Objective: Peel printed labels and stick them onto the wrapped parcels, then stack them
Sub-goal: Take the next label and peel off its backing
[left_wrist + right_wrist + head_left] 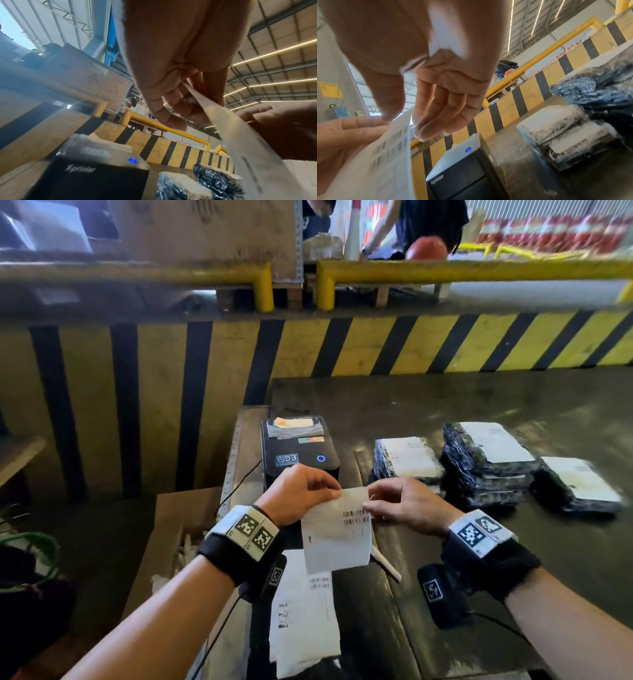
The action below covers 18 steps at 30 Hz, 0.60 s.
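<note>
A white printed label (337, 534) with barcodes hangs in the air in front of the black label printer (298, 451). My left hand (301, 491) pinches its top left corner, and my right hand (407, 503) pinches its top right edge. The left wrist view shows the label (240, 135) edge-on between thumb and fingers. In the right wrist view the label (385, 155) shows its barcodes below my thumb. Several black wrapped parcels (486, 470) with white labels lie on the table to the right; a single one (406, 462) sits nearest the printer.
A strip of printed labels (303, 611) lies on the dark table (445, 412) below my hands. A cardboard box (171, 529) stands at the left. A yellow-and-black striped barrier (376, 347) and yellow rails (479, 270) close the far side, where another person stands.
</note>
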Available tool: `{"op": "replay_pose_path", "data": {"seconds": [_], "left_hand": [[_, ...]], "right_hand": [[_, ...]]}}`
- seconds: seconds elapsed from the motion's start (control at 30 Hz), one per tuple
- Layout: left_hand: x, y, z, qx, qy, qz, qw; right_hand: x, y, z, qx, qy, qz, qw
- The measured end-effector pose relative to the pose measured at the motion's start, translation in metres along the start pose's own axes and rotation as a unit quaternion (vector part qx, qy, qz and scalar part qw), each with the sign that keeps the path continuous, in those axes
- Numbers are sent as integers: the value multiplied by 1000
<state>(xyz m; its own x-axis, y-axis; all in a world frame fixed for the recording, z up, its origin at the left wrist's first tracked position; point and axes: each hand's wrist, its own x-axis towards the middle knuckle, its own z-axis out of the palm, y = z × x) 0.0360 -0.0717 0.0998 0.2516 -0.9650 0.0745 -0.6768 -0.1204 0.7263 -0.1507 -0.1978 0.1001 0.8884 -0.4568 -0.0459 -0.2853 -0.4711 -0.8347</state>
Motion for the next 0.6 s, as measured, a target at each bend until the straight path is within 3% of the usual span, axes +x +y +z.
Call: {"op": "replay_pose_path", "data": {"seconds": [0.2, 0.43, 0.6], "left_hand": [[15, 22, -5, 30, -35, 40, 998], [22, 33, -9, 43, -34, 44, 998], [21, 34, -11, 46, -47, 40, 997]], "right_hand": [[-4, -16, -29, -137, 30, -44, 989], [-10, -23, -43, -128, -17, -39, 991], [-11, -25, -41, -121, -10, -37, 992]]}}
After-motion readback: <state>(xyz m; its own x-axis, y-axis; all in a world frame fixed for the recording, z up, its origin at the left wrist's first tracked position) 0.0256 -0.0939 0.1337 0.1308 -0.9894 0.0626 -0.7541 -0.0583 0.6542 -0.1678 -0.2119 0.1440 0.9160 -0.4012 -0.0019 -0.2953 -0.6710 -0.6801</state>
